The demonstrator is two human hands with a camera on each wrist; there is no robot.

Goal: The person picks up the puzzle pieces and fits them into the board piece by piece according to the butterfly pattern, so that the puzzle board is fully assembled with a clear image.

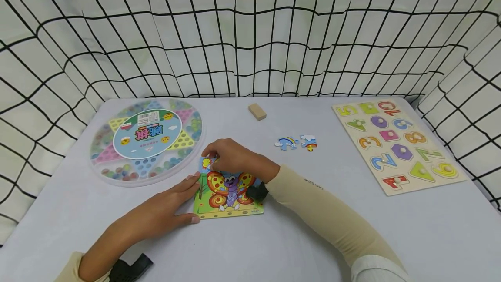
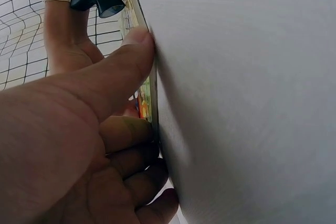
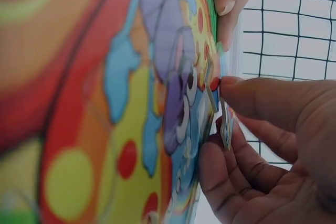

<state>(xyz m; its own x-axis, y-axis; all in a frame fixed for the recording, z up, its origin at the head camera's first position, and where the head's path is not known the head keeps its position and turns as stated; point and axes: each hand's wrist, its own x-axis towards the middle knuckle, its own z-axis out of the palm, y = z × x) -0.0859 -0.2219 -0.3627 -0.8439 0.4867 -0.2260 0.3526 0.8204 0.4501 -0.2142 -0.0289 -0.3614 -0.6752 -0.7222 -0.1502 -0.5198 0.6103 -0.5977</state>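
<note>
A square butterfly jigsaw puzzle (image 1: 232,190) lies on the white table in front of me. My left hand (image 1: 166,210) rests along its left edge, with thumb and fingers extended and touching the side. At the upper left corner of the picture is my right hand (image 1: 232,156), bent over the board. The right wrist view shows its thumb and fingers pinching a thin puzzle piece (image 3: 226,127), seen edge-on, beside a piece that stands slightly raised from the board. My right hand and forearm hide much of the puzzle's top and right side.
Two loose pieces, a rainbow piece (image 1: 287,143) and a cloud piece (image 1: 309,142), lie beyond my right forearm. Farther back sits a small wooden block (image 1: 257,111). A round marble checkers set (image 1: 182,140) is at left, a number-and-shape board (image 1: 420,185) at right. Black netting (image 1: 254,47) surrounds the table.
</note>
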